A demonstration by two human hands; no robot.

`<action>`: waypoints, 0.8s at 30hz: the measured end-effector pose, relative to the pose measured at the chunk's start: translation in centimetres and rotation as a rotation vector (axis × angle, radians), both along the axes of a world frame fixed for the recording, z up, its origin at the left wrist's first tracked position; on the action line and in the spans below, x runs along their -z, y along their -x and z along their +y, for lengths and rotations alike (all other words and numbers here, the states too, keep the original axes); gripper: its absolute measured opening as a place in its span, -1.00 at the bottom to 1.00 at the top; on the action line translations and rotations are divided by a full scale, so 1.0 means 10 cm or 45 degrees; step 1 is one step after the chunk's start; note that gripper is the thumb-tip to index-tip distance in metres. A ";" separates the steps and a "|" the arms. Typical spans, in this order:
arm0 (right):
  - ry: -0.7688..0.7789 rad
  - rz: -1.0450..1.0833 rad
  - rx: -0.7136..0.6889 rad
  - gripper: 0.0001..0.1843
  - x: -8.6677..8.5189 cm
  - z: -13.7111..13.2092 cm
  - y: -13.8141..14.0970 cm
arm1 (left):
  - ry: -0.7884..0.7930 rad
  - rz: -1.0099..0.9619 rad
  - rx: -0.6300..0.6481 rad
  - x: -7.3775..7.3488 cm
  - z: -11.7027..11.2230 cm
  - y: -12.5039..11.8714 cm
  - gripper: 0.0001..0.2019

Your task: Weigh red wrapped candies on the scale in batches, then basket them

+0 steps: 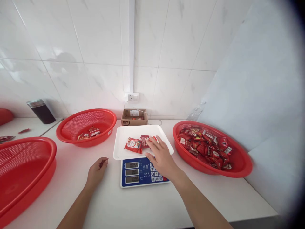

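Note:
My right hand (pixel 160 156) reaches over the white tray (pixel 124 135) of a blue digital scale (pixel 135 173), fingers stretched out and touching red snack packets (pixel 133 144) lying on the tray. My left hand (pixel 97 171) rests on the white counter left of the scale, fingers loosely curled, nothing visible in it. A red basket (pixel 240 159) on the right holds several red packets. Another red basket (pixel 71 125) behind and left holds a few packets (pixel 89 133).
A large red basket (pixel 14 178) sits at the near left. A small cardboard box (pixel 133 117) stands by the wall under a socket (pixel 132 97). A dark cylindrical container (pixel 41 111) is at the far left. A white tiled wall closes the right side.

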State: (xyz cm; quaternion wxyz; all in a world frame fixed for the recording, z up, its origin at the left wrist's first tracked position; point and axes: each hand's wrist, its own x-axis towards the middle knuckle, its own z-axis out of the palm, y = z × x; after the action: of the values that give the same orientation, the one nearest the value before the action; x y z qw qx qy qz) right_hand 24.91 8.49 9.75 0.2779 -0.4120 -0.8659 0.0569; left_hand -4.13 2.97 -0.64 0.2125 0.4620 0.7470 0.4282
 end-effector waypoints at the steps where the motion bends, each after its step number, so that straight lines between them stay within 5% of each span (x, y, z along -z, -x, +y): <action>1: 0.072 -0.108 0.016 -0.46 0.06 0.08 0.04 | -0.002 -0.003 -0.002 0.00 0.00 0.00 -0.68; 6: 0.217 -0.290 0.026 -0.44 0.25 0.27 0.08 | 0.004 -0.014 -0.009 0.02 -0.01 0.01 -0.67; 14: 0.176 -0.152 0.015 -0.51 0.19 0.08 -0.13 | 0.036 -0.020 0.000 -0.01 0.00 0.02 -0.67; 20: -0.069 -0.044 0.447 -0.53 0.22 0.21 -0.88 | 0.029 0.013 -0.005 0.03 0.00 0.00 -0.66; 24: 0.104 -0.216 0.697 -0.46 0.32 0.16 -1.42 | -0.050 0.279 0.086 -0.12 -0.05 0.03 -0.65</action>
State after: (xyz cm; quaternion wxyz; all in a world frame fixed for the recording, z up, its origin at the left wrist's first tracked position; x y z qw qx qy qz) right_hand 39.09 10.12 6.60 0.1927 -0.6447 -0.7395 -0.0202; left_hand -4.46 2.44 0.57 0.1348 0.5350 0.7412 0.3824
